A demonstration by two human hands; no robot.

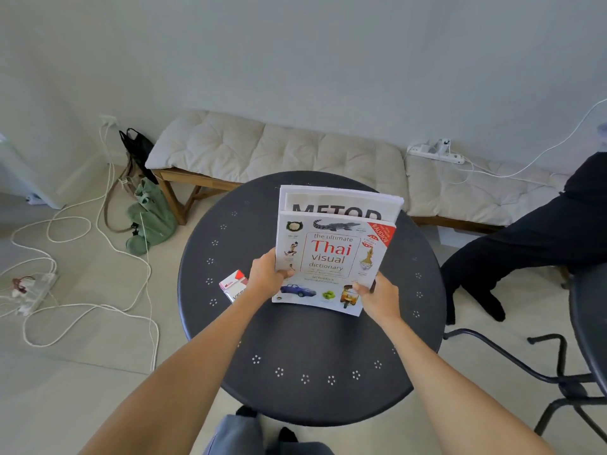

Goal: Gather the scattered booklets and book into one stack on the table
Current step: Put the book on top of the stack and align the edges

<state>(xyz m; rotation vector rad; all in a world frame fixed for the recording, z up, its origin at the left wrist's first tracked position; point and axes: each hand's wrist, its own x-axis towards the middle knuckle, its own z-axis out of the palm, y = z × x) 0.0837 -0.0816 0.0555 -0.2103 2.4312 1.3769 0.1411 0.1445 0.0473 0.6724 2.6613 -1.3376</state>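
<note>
A white book titled "the ultimate Thai visual dictionary" (331, 257) lies on top of larger white booklets (341, 203), whose top one shows black letters "METOD". The pile is over the middle of the round dark table (295, 356). My left hand (267, 274) grips the pile's left edge, thumb on the book's cover. My right hand (377, 297) grips its lower right corner. Whether the pile rests flat on the table or is slightly lifted I cannot tell.
A small white and red box (234, 285) lies on the table just left of my left hand. Behind the table stands a cushioned bench (279, 149). A person in dark clothes (525, 244) sits at the right. Cables (82, 290) and bags (147, 218) lie on the floor at the left.
</note>
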